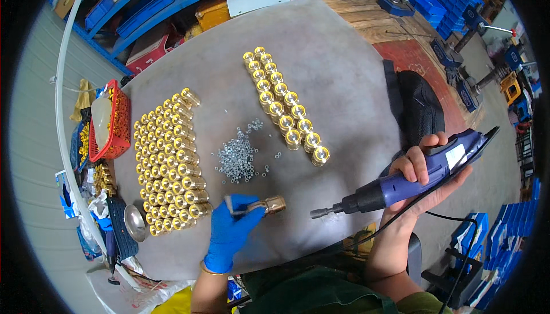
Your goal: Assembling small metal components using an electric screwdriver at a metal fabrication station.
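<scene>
In my blue-gloved left hand [229, 234] is a brass fitting [276, 204], gripped with the fingers closed. A grey metal piece [230, 204] also shows at these fingers; its kind and whether it joins the fitting I cannot tell. My bare right hand [421, 171] is wrapped round a purple-blue electric screwdriver [395, 187] with a black nose. Its socket bit [323, 212] points left, apart from the fitting. Beyond my left hand lies a loose pile of small silvery nuts [236, 158] on the grey tabletop [338, 85].
Brass fittings [172, 165] stand in packed rows at left; a double line of them [281, 99] runs beyond the nuts. A red basket [119, 125] and metal bowl [134, 223] sit along the left edge. The screwdriver's black cable [395, 218] hangs by my right forearm.
</scene>
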Action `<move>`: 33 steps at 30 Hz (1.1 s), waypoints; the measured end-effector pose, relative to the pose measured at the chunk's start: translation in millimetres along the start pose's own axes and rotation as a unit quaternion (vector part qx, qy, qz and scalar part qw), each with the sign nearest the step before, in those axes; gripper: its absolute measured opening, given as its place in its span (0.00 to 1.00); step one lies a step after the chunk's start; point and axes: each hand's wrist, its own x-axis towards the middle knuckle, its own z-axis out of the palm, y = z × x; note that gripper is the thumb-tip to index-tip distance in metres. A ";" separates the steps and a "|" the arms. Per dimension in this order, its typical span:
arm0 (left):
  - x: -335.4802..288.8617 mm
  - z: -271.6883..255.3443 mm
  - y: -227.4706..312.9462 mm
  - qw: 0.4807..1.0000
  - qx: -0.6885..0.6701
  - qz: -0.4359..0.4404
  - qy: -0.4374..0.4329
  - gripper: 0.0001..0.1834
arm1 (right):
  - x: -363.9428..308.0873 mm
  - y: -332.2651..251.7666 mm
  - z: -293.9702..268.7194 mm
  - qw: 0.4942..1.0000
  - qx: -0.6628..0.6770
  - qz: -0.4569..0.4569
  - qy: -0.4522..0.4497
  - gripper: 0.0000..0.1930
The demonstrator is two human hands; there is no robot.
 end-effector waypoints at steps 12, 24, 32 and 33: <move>26.3 19.2 47.3 0.843 0.460 0.219 -0.172 0.18 | -13.5 21.0 19.2 0.981 -0.186 0.051 -0.008 0.46; 30.6 -11.8 52.1 0.944 0.251 0.061 -0.204 0.19 | -11.3 15.6 5.7 0.978 -0.141 0.126 -0.093 0.40; 33.4 22.9 -29.6 0.935 0.095 0.342 -0.001 0.16 | -10.0 25.6 22.4 0.983 -0.165 0.074 0.034 0.39; 31.6 33.1 -32.5 0.935 0.094 0.342 -0.002 0.16 | -10.3 27.0 22.8 0.983 -0.159 0.075 0.046 0.39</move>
